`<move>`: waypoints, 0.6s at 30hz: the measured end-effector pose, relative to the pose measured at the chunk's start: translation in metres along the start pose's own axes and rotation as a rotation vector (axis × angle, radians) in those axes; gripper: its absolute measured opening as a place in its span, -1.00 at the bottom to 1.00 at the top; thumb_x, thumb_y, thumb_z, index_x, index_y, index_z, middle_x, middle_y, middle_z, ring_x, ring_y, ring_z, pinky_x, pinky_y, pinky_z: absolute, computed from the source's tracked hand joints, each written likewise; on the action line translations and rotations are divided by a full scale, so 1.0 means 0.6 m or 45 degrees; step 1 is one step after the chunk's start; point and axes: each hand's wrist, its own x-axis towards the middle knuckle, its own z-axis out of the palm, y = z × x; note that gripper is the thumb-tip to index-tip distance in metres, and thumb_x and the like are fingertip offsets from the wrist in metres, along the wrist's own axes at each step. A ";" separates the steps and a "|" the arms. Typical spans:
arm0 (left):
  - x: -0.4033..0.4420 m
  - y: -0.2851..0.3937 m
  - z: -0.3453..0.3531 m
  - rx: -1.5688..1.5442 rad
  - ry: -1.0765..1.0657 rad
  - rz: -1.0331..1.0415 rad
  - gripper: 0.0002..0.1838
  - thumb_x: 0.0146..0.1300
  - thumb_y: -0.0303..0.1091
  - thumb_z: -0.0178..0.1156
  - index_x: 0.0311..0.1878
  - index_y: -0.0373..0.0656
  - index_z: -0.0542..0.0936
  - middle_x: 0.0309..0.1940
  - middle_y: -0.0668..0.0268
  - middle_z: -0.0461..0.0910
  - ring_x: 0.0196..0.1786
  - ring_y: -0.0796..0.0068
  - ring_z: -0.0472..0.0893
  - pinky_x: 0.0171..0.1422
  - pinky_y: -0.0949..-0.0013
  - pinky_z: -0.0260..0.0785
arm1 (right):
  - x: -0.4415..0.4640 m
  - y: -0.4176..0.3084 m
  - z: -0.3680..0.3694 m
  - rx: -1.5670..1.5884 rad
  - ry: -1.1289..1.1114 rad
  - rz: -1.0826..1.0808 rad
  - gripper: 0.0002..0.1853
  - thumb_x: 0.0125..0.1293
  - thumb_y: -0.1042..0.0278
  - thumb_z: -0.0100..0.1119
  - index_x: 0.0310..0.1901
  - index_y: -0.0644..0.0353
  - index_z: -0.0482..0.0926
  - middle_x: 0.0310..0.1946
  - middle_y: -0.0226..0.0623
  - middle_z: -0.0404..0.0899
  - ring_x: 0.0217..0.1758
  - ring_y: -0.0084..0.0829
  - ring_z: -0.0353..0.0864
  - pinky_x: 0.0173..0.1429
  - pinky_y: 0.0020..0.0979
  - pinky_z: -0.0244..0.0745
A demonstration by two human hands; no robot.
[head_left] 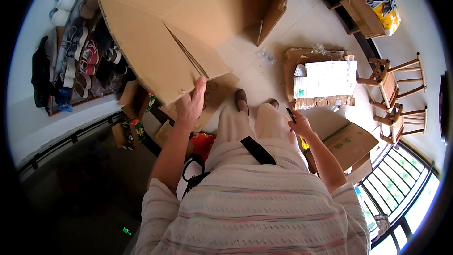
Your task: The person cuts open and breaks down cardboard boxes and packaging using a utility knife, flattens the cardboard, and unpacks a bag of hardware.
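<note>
A large brown cardboard box (151, 47), opened out into broad panels, stands in front of me at the upper left. My left hand (191, 106) is closed on the lower edge of its near panel, thumb on top. Close to the thumb, a long narrow slit (184, 49) runs diagonally through that panel. By my right thigh, my right hand (302, 126) is closed around a slim dark handheld object (291, 115). Its tip points up and away from me, and its exact kind is unclear. The fingers partly cover it.
Flattened cardboard (292, 87) with a white sheet (325, 80) lies on the floor ahead. Shoes fill a rack (78, 61) at left. Two bamboo chairs (389, 82) stand at right, near a barred window (396, 174). An open carton (347, 144) sits beside my right arm.
</note>
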 end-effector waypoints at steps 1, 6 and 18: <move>0.002 0.004 -0.002 -0.131 -0.001 -0.149 -0.71 0.18 -0.24 0.19 -0.27 -0.33 0.51 -0.41 0.31 0.54 -0.36 0.51 0.48 -0.23 0.40 0.33 | -0.002 0.010 -0.001 0.030 0.005 0.025 -0.52 0.04 0.37 0.12 0.06 0.17 0.38 -0.51 -0.20 0.60 -0.59 -0.43 0.61 -0.32 -0.38 0.53; 0.007 0.004 0.017 -0.320 0.089 -0.348 -0.67 0.14 -0.20 0.24 -0.48 -0.32 0.49 -0.58 0.38 0.46 -0.45 0.58 0.43 -0.28 0.46 0.31 | -0.023 0.059 -0.010 0.129 0.045 0.077 -0.51 0.06 0.40 0.11 0.10 0.17 0.35 -0.46 -0.16 0.59 -0.60 -0.46 0.61 -0.40 -0.42 0.52; -0.105 -0.076 0.267 -0.057 -0.812 -0.669 -0.41 0.01 -0.18 0.29 0.10 -0.27 0.42 -0.31 0.30 0.60 -0.38 0.55 0.53 -0.31 0.48 0.42 | -0.066 0.166 0.029 -0.291 -0.239 0.035 -0.45 0.10 0.38 0.04 0.19 -0.01 0.25 -0.16 -0.02 0.55 -0.03 -0.05 0.51 0.06 -0.13 0.38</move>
